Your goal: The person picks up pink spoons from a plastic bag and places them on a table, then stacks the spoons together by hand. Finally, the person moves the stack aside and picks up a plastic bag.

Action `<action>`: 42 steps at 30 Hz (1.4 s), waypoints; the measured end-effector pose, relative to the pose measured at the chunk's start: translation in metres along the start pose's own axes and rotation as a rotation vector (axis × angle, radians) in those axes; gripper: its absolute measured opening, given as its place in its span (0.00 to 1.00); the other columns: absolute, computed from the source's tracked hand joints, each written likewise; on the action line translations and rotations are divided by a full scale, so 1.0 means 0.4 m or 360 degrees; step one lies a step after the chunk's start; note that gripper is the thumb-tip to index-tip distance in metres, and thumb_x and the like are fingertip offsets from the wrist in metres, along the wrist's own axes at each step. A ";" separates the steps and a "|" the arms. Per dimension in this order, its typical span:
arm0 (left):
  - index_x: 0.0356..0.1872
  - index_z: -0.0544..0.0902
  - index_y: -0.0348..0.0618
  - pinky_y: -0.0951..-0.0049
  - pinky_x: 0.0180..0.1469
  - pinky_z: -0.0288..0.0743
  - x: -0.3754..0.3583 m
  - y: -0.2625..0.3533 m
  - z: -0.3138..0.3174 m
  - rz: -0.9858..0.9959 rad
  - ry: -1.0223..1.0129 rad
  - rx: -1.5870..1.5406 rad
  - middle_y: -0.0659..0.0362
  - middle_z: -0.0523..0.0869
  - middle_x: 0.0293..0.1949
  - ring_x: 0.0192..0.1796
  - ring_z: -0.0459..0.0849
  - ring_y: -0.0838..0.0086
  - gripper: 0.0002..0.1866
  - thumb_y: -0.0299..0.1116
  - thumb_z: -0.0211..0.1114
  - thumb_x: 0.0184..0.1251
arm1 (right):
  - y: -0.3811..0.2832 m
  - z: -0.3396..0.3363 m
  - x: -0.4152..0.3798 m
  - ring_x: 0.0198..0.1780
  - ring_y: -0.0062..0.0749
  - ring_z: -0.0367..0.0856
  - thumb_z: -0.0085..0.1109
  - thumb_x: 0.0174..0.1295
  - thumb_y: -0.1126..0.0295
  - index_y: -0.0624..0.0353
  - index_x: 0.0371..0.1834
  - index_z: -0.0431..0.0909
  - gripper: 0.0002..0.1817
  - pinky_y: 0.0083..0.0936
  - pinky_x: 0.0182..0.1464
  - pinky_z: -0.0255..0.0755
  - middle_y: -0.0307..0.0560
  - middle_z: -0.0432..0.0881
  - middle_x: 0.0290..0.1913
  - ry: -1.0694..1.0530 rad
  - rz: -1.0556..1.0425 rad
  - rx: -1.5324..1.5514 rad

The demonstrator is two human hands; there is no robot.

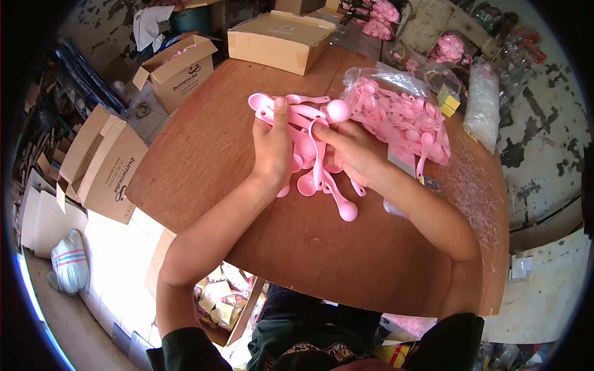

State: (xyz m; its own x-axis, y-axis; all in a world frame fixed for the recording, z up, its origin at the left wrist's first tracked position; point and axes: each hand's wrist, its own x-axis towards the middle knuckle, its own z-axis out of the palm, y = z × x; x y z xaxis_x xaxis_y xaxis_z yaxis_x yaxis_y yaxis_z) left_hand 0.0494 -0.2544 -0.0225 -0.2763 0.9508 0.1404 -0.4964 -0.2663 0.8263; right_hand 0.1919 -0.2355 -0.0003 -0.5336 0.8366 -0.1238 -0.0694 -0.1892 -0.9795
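My left hand (272, 145) is closed around pink plastic spoons, its thumb up along their handles. Opposite it, my right hand (352, 148) pinches a pink spoon (318, 157) that hangs bowl up between thumb and fingers. Under and between both hands, several more pink spoons (339, 199) lie loose on the brown table (297, 247); some are partly hidden by my fingers. Just right of my right hand, a big heap of the same pink spoons (396, 117) spills from a clear plastic bag (390, 77).
A closed cardboard box (278, 43) sits at the table's far edge. Open cartons (176, 77) stand on the floor to the left. At the right edge are a clear plastic roll (482, 102), yellow labels (448, 102) and plastic shreds (473, 195). Another person (151, 28) is at the back left.
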 end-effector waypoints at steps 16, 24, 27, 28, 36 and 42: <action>0.47 0.69 0.39 0.73 0.42 0.81 0.056 0.005 -0.043 -0.0045 -0.0260 0.0619 0.56 0.81 0.40 0.40 0.83 0.75 0.08 0.31 0.55 0.75 | -0.049 -0.093 0.044 0.24 0.24 0.80 0.60 0.66 0.54 0.61 0.45 0.79 0.19 0.19 0.25 0.74 0.43 0.81 0.31 0.0255 0.0344 -0.0797; 0.62 0.68 0.36 0.66 0.57 0.77 0.073 -0.006 -0.064 -0.0111 -0.0517 0.0550 0.51 0.81 0.51 0.53 0.82 0.68 0.19 0.24 0.53 0.71 | -0.162 -0.272 0.101 0.24 0.18 0.79 0.59 0.65 0.66 0.61 0.42 0.83 0.11 0.15 0.25 0.72 0.40 0.82 0.26 0.0955 -0.0673 -0.1389; 0.62 0.69 0.36 0.66 0.58 0.76 0.057 0.019 -0.043 -0.0219 -0.0512 0.0399 0.51 0.81 0.52 0.53 0.82 0.67 0.19 0.24 0.54 0.71 | -0.193 -0.439 0.149 0.28 0.29 0.85 0.61 0.57 0.66 0.59 0.36 0.86 0.10 0.26 0.34 0.76 0.47 0.86 0.28 0.1150 -0.0880 -0.1630; 0.62 0.69 0.36 0.66 0.58 0.76 0.062 0.015 -0.046 -0.0217 -0.0513 0.0399 0.51 0.81 0.52 0.53 0.82 0.67 0.19 0.24 0.54 0.71 | -0.191 -0.485 0.155 0.29 0.26 0.83 0.60 0.60 0.68 0.62 0.39 0.85 0.11 0.24 0.34 0.75 0.44 0.85 0.28 0.0994 -0.0747 -0.1840; 0.68 0.63 0.35 0.65 0.60 0.76 0.078 -0.018 -0.060 -0.0143 -0.0399 0.0603 0.49 0.78 0.57 0.56 0.81 0.65 0.27 0.29 0.59 0.70 | -0.139 -0.559 0.185 0.70 0.39 0.66 0.64 0.58 0.72 0.60 0.70 0.64 0.35 0.28 0.67 0.65 0.54 0.68 0.69 0.0052 0.0043 -0.1419; 0.72 0.57 0.34 0.67 0.63 0.73 0.068 -0.009 -0.041 -0.0183 -0.0390 0.0761 0.47 0.72 0.63 0.62 0.76 0.64 0.37 0.35 0.65 0.67 | -0.099 -0.564 0.237 0.67 0.38 0.69 0.70 0.50 0.69 0.62 0.73 0.56 0.46 0.28 0.67 0.63 0.55 0.69 0.68 0.0057 -0.0130 -0.1830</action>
State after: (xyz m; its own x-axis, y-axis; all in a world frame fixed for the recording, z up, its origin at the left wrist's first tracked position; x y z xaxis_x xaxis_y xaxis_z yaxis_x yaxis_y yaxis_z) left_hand 0.0303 -0.2302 -0.0305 -0.0144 0.9938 0.1101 -0.0671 -0.1108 0.9916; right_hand 0.3343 -0.0329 -0.0090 -0.5374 0.8424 -0.0400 0.7164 0.4310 -0.5487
